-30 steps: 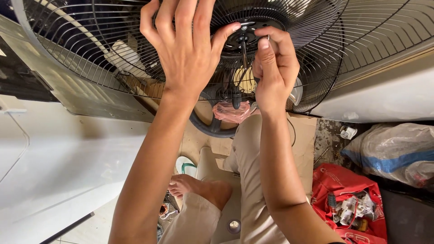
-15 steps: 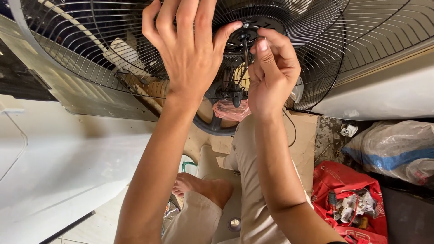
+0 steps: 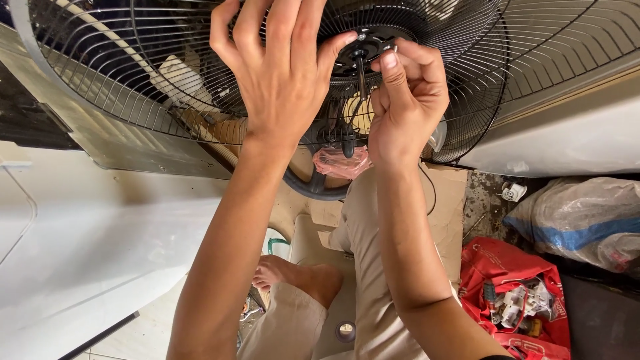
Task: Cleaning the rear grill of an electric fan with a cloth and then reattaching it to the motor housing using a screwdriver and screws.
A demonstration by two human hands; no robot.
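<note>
Cluttered floor below, left hand [image 3: 283, 80] splayed on fan grille [image 3: 120, 87], right hand [image 3: 407, 100] pinching hub [image 3: 363, 50]

There is one wire fan guard [image 3: 547, 60], two hands, one red bag [image 3: 497, 267], one clear plastic sack [image 3: 587, 220].

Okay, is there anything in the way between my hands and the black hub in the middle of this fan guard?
Nothing visible. The left hand lies spread on the wire guard with its thumb reaching the black hub, and the right hand pinches something small at the hub's edge.
</note>
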